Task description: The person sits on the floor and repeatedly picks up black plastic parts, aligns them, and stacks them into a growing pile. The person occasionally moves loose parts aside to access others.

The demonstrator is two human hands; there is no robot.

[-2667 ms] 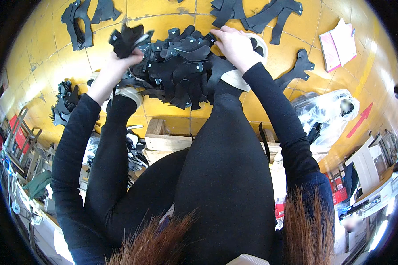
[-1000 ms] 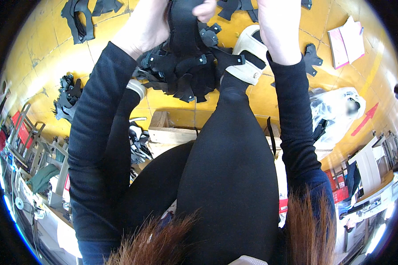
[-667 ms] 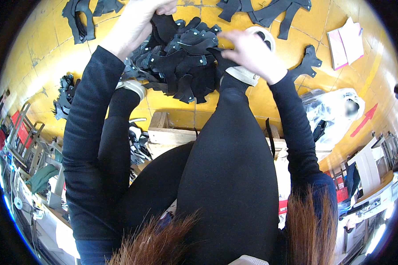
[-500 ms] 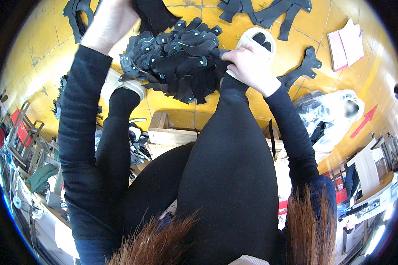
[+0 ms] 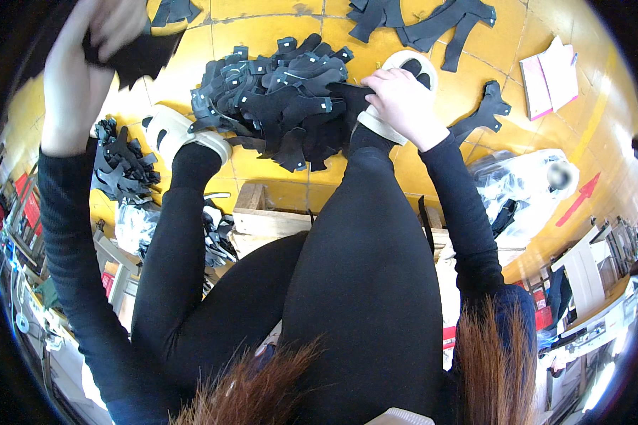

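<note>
A heap of dark fabric pieces [image 5: 276,99], many bearing small pale tags, lies on the floor between my feet. My left hand [image 5: 96,64] is at the upper left, away from the heap, with its fingers closed round black fabric pieces [image 5: 145,58] that hang beside it. Slight motion blur covers those fingers. At the heap's right side, in front of my right shoe [image 5: 386,131], my right hand [image 5: 402,105] pinches the end of a black fabric piece [image 5: 351,92] that reaches into the heap.
More dark pieces lie at the top [image 5: 450,25], at the right [image 5: 485,110] and in a smaller pile [image 5: 124,163] by my left shoe [image 5: 170,138]. A pink-edged notepad [image 5: 549,78], a clear plastic bag [image 5: 524,188] and a low wooden frame [image 5: 269,216] are also around me.
My left hand has swung left and away from the heap, carrying the black pieces with it. The right hand has barely shifted and keeps its pinch.
</note>
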